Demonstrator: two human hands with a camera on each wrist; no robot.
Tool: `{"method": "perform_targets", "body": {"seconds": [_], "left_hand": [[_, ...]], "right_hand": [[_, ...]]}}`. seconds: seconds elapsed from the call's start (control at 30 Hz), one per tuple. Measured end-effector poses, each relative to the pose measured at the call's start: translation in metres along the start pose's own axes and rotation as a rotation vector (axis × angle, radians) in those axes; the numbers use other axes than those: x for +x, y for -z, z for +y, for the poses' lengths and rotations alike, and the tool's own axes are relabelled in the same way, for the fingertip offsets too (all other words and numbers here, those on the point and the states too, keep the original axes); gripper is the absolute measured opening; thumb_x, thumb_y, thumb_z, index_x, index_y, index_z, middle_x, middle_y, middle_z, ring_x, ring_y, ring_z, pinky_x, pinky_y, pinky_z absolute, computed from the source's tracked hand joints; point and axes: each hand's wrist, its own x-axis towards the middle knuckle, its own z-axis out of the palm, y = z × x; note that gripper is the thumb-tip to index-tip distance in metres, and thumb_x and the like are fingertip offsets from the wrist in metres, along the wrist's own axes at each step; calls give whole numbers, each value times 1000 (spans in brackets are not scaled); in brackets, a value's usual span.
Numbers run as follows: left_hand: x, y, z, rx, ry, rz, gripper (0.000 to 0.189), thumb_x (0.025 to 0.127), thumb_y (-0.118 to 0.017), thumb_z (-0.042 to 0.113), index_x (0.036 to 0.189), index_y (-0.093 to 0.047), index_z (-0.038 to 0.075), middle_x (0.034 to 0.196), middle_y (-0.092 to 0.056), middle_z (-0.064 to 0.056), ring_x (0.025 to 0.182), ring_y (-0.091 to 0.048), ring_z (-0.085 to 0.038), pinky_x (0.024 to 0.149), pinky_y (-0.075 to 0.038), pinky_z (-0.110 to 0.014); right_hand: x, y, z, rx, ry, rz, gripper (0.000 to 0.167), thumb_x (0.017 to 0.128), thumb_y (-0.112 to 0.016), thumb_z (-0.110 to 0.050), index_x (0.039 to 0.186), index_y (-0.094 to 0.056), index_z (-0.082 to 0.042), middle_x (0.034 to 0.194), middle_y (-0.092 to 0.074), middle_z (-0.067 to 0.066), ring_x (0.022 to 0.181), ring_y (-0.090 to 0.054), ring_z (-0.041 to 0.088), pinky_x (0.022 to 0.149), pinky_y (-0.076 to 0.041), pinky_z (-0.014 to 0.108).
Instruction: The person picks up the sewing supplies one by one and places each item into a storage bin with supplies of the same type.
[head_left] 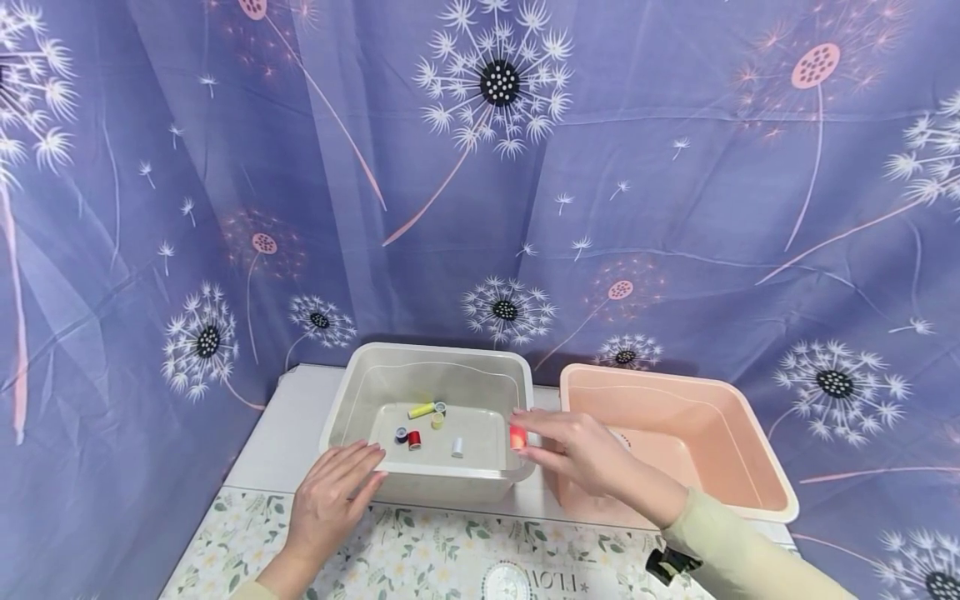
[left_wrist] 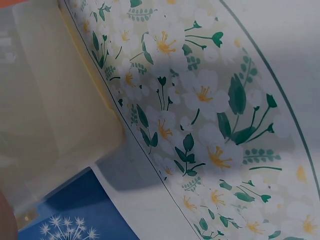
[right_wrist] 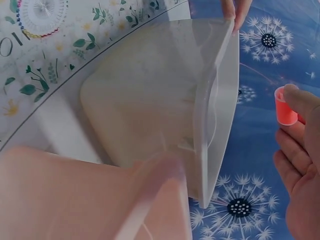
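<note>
My right hand (head_left: pixel 585 450) pinches a bright orange-red thread spool (head_left: pixel 518 437) between thumb and fingers, above the right rim of the grey bin (head_left: pixel 442 472). The right wrist view shows the same spool (right_wrist: pixel 286 107) at the fingertips. Fairly straight fingers of my left hand (head_left: pixel 326 504) rest at the bin's front left rim. Inside that bin lie a yellow spool (head_left: pixel 422 410), a red spool (head_left: pixel 415 440), a dark blue spool (head_left: pixel 401 435), a white spool (head_left: pixel 457 447) and a pale yellow spool (head_left: pixel 437 422). The left wrist view hardly shows the left hand.
A pink bin (head_left: pixel 757 450) stands to the right of the grey one; a small white item (head_left: pixel 621 438) shows in it, partly hidden by my right hand. A floral mat (head_left: pixel 427 542) covers the table's front. Behind hangs a blue dandelion-print curtain (head_left: pixel 637 192).
</note>
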Motion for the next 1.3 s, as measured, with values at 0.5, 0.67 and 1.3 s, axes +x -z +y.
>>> {"method": "perform_targets", "body": {"seconds": [0.5,0.67,1.3], "left_hand": [[0,0,0,1,-7,-1,38,104,-68,43,119,-82,11,120,-80,-7,113,-76,-31,110,-52,-43],[0,-1,-1,-1,-7,13,58,112,-46,56,118,-82,11,119,-80,-8,112,-76,-32,126,-31,-22],[-1,-1,1,15,-2,6,60,113,-43,57,118,-82,12,119,-80,-7,112,-76,-31,123,-38,-26]], "right_hand": [[32,-3,10,-4,52,-29,43,97,-80,-23,135,-73,-3,135,-72,18,123,-71,37,106,-58,50],[39,-4,14,-7,56,-33,42,97,-80,-22,134,-74,-4,134,-73,14,122,-72,32,104,-60,45],[77,-14,26,-50,100,-83,39,99,-79,-24,132,-75,-4,131,-76,12,116,-75,28,100,-62,44]]}}
